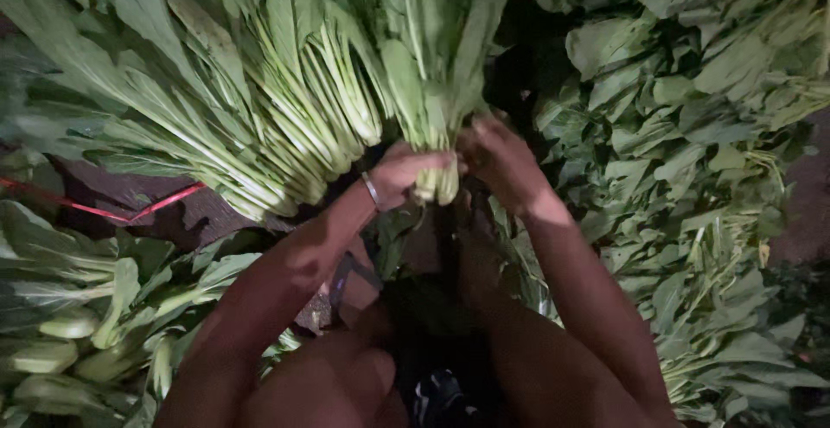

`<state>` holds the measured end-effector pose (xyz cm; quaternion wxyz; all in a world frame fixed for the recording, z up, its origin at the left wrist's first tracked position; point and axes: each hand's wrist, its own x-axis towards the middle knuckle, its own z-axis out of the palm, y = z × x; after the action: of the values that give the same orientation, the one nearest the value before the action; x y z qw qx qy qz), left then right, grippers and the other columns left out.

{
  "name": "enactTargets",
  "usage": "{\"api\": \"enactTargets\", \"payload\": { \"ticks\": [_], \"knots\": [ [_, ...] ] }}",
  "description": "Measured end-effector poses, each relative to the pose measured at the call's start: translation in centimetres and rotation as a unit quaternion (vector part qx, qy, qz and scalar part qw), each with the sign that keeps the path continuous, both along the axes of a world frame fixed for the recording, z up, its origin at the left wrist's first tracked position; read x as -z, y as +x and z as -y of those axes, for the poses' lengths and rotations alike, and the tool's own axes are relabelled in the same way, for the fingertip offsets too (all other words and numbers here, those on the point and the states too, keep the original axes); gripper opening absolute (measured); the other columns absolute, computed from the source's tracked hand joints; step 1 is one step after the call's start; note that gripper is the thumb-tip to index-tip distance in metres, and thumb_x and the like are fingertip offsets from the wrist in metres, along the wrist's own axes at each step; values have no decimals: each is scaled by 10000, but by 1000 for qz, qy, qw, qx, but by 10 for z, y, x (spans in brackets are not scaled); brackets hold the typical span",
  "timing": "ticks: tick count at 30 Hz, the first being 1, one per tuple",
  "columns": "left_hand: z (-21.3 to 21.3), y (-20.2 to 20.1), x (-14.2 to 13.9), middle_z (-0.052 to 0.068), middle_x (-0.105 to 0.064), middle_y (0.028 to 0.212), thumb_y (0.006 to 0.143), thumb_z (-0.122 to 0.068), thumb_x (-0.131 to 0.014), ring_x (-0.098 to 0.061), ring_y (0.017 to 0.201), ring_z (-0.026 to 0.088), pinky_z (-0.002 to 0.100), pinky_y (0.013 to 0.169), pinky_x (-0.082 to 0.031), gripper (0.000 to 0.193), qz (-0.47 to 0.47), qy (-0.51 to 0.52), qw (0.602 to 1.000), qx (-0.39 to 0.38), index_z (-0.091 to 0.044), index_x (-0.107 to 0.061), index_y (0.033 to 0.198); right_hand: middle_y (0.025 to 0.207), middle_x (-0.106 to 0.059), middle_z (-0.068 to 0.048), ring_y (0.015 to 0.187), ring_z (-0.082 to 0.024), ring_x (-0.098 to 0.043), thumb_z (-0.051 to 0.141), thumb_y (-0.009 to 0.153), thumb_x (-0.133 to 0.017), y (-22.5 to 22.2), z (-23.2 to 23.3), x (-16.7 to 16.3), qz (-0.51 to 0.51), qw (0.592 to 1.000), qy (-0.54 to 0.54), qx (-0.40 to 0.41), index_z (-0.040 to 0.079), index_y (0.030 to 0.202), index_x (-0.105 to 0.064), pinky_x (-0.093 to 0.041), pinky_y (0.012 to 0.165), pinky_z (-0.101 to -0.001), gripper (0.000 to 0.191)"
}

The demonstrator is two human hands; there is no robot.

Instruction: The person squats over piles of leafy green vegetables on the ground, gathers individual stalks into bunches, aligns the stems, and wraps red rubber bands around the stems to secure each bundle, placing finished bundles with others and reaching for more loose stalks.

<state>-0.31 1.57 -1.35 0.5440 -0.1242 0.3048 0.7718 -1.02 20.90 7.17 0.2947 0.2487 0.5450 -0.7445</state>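
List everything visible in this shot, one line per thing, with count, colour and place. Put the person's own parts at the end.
Held bunch of long-stemmed leafy greens: one, pale green stalks with darker leaves, top centre, stem ends gripped by both hands.
Laid bundles of the same greens: several, green, upper left, stems pointing down-right.
Loose heap of broad green leaves: one pile, dark green, right side.
Thick-stalked greens: several, pale green, lower left.
Thin red string: one, red, left, on dark ground.
Metal bangle: one, silvery, on the left wrist.
Left hand: one, on the bunch's stem ends.
Right hand: one, beside it on the same stems.
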Motion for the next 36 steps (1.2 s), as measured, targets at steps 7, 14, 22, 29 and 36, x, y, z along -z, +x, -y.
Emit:
{"api": "enactTargets", "payload": {
  "ticks": [7, 14, 22, 29, 36],
  "knots": [
    [-10, 18, 17, 119, -710, 1184, 882, -219, -701, -682, 1067, 263, 439, 918, -558, 402, -551, -238, 800, -13, -84, -651, 1258, 1526, -281, -283, 1375, -375, -392, 365, 834, -894, 49, -11, 43, -16, 932, 297, -207, -27, 1558, -100, -404, 1071, -497, 1144],
    [-7, 43, 69, 113, -660, 1323, 953, -218, -592, -597, 1214, 315, 534, 1038, -436, 368, -754, -373, 540, 22, -159, -628, 1314, 1447, -394, -261, 1306, -358, -479, 420, 830, -858, 117, -26, 55, 42, 902, 313, -294, -11, 1486, -238, -456, 1035, -487, 1000],
    [-3, 54, 71, 155, -612, 1375, 945, -197, -619, -600, 1280, 341, 479, 1088, -480, 403, -721, -315, 608, -106, -93, -549, 1328, 1356, -523, -236, 1227, -339, -580, 483, 826, -817, 91, -8, 42, 12, 893, 330, -306, 8, 1403, -396, -514, 994, -477, 858],
    [6, 47, -46, 277, -571, 1381, 848, -226, -749, -631, 1196, 371, 469, 977, -546, 642, -545, -395, 728, -134, 18, -449, 1360, 1276, -636, -215, 1158, -322, -667, 538, 822, -782, 21, 43, -61, -116, 875, 362, -300, 24, 1330, -534, -566, 958, -467, 763],
    [76, 8, -107, 287, -645, 1272, 870, -297, -769, -705, 1077, 342, 421, 934, -599, 741, -330, -514, 765, -206, 63, -401, 1403, 1159, -770, -282, 1059, -399, -747, 669, 822, -710, -103, 145, -70, -96, 807, 337, -475, -20, 1470, -441, -636, 980, -490, 983]
  ]
}}
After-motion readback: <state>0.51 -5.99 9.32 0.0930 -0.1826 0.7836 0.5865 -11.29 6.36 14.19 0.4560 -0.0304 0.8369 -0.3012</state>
